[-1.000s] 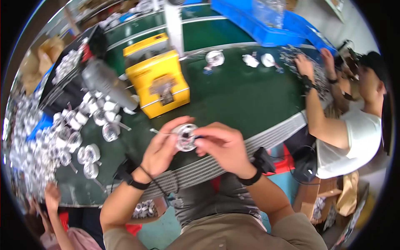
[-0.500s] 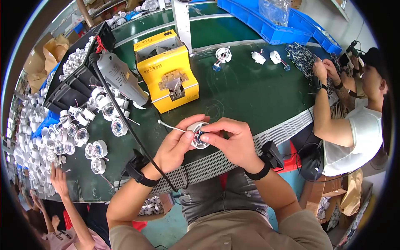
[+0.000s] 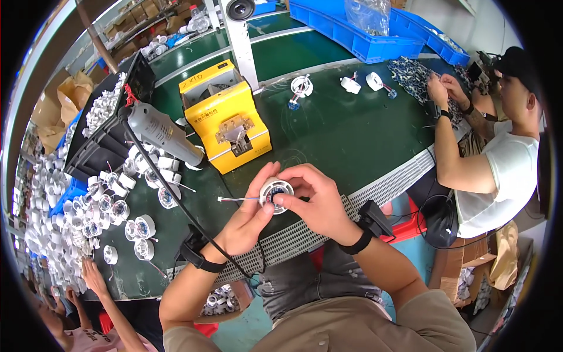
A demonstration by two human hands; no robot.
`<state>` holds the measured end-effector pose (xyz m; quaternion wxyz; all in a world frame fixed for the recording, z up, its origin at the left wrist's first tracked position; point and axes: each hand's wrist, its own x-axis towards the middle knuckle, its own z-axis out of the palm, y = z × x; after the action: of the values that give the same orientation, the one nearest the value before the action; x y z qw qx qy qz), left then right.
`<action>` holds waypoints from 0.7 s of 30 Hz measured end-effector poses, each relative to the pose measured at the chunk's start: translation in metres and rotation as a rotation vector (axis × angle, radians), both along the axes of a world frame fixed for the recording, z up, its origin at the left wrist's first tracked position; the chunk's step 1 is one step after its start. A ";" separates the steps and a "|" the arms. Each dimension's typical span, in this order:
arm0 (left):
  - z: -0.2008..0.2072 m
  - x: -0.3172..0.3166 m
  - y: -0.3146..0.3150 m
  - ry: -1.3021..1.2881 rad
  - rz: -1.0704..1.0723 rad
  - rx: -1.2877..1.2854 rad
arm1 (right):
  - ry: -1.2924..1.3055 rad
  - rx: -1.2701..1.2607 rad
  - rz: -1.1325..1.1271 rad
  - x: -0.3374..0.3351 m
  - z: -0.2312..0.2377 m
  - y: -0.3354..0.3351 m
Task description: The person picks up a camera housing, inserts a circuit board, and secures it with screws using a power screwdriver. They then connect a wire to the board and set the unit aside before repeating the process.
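Observation:
My left hand [image 3: 246, 217] and my right hand [image 3: 319, 205] hold one white round plastic housing [image 3: 265, 191] between them, above the near part of the green work table. A small blue circuit board [image 3: 272, 193] sits inside the ring. My right thumb presses on the board while the other right fingers curl round the housing's far side. The left thumb and fingers grip its left edge. From the housing a thin wire lead [image 3: 240, 199] sticks out to the left, ending in a small white connector [image 3: 220, 199].
Beyond my hands stands a yellow machine [image 3: 234, 132]; left of it hangs a grey electric screwdriver [image 3: 164, 135] with a black cord. White housings [image 3: 111, 205] pile up at left. Blue bins [image 3: 375, 50] stand far right. Co-workers' hands reach in from the right [image 3: 446, 88] and left [image 3: 94, 278].
My right hand has gone from pinching at the board to pressing it with the thumb, fingers round the housing. The lead now points straighter left. A single housing now lies near the left co-worker's hand.

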<state>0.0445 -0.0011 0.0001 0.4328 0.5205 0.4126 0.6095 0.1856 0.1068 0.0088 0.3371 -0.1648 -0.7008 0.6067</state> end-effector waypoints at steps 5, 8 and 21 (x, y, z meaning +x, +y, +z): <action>0.013 -0.003 -0.005 -0.138 0.052 -0.285 | 0.005 0.033 0.050 -0.002 0.004 0.007; 0.006 -0.009 -0.004 -0.165 0.123 -0.256 | -0.072 0.207 0.044 -0.009 0.008 0.011; -0.022 -0.032 -0.001 -0.301 0.496 -0.390 | 0.136 0.378 0.010 -0.166 0.058 -0.012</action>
<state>0.0126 -0.0017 -0.0216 0.4190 0.2162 0.5667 0.6757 0.0196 0.0948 0.0668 0.4057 -0.0538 -0.7787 0.4755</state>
